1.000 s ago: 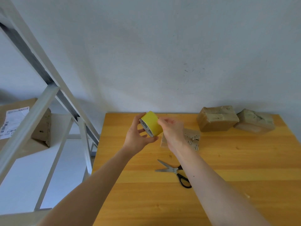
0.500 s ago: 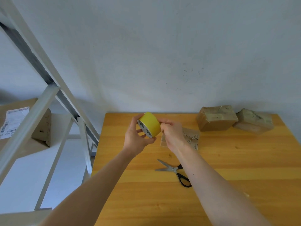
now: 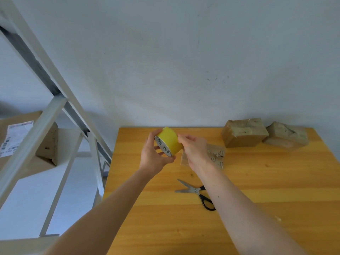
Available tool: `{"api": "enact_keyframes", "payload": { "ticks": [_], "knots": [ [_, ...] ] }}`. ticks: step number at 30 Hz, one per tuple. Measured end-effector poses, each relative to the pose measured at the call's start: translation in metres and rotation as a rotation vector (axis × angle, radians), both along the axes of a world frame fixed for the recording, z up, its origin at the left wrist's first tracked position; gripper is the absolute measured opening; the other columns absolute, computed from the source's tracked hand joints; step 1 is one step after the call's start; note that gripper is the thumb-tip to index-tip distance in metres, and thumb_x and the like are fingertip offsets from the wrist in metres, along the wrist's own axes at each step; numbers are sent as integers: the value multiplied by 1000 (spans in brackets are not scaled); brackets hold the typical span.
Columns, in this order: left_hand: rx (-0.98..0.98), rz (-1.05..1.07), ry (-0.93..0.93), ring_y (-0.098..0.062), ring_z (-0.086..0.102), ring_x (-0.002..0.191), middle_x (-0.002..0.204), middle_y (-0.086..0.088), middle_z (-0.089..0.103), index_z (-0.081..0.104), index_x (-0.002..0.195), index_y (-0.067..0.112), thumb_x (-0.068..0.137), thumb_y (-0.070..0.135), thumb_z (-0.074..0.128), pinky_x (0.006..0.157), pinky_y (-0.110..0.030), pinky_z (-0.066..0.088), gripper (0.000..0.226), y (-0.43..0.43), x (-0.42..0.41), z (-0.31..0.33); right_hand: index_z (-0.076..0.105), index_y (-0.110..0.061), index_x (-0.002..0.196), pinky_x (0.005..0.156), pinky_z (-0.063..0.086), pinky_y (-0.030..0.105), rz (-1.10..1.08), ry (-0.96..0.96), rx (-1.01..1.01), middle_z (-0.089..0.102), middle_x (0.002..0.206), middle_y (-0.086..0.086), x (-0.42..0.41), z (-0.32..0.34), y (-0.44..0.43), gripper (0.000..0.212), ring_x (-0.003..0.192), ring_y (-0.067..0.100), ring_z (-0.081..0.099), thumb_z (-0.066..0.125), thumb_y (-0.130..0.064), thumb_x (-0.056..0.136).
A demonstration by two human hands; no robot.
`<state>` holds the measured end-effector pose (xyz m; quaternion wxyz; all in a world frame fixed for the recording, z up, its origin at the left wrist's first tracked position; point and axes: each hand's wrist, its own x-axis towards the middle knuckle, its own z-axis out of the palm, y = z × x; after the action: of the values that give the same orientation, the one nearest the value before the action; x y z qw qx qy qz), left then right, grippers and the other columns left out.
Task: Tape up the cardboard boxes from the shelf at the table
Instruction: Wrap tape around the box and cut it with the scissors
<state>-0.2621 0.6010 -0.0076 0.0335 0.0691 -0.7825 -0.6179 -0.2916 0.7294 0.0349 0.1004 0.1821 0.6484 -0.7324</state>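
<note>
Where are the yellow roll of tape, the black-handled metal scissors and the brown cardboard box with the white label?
yellow roll of tape (image 3: 170, 139): head view, on its yellow outer band.
black-handled metal scissors (image 3: 195, 190): head view, on the pivot screw.
brown cardboard box with the white label (image 3: 16, 138): head view, on the label.
</note>
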Motion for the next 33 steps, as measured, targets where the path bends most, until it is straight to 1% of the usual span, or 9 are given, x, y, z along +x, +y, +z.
{"api": "enact_keyframes", "payload": {
  "ticks": [5,14,18,22,24,26,28,31,33],
  "knots": [
    [38,19,-4,-11,58,102,125,6,46,41,126,37,60,0,87,67,-16,54,89,-1,-3,2,73,-9,83,99,47,37,33,-31,-113,71,97,8,-3,-2,2,20,107,25,62,60,6,85],
    [-17,7,-10,-13,57,105,128,4,45,40,126,41,59,1,88,67,-17,55,91,-1,-4,-4,69,-1,88,93,47,35,25,-99,-215,66,101,14,-5,-8,2,16,101,24,58,56,8,87],
    [-30,-25,-3,-11,57,104,126,6,45,40,124,44,58,2,88,66,-16,54,92,2,-3,-4,60,-4,83,87,45,31,-54,-145,-149,60,95,8,-4,-10,2,38,104,23,52,37,26,79],
    [-8,-26,-37,-9,59,100,119,15,46,38,126,44,61,7,89,65,-18,55,90,1,-4,-3,66,-7,94,103,44,33,34,-61,-167,64,103,5,-3,-10,6,44,116,23,54,39,25,77],
    [-6,-25,-65,-7,59,99,117,19,47,37,129,43,63,11,88,64,-19,54,89,-2,-6,-2,68,-6,110,94,46,23,120,41,-65,66,104,-1,-2,-7,9,43,109,13,58,45,19,83],
    [2,-25,-95,-9,60,99,121,14,49,36,133,43,64,12,88,63,-17,52,92,-5,-8,-3,65,-6,122,82,47,10,194,213,203,68,112,1,-2,-10,12,38,100,3,60,53,10,90],
    [2,-24,-116,-10,60,100,127,8,48,32,139,42,65,13,88,62,-15,51,98,-7,-10,-3,67,-6,121,82,45,5,251,404,460,69,115,3,-3,-16,15,30,99,4,60,57,1,94],
    [-28,-64,-139,-11,60,101,130,7,46,21,146,48,65,12,87,64,-18,54,110,-12,-12,-2,70,-6,113,80,51,20,292,597,715,72,105,4,-5,-24,19,21,92,11,64,58,-9,97],
    [-67,-104,-169,-13,60,103,129,7,45,15,145,54,64,12,87,72,-28,58,116,-15,-12,-1,72,-3,104,65,48,28,335,716,889,72,91,8,-6,-29,23,17,76,19,64,58,-9,97]
  ]
}}
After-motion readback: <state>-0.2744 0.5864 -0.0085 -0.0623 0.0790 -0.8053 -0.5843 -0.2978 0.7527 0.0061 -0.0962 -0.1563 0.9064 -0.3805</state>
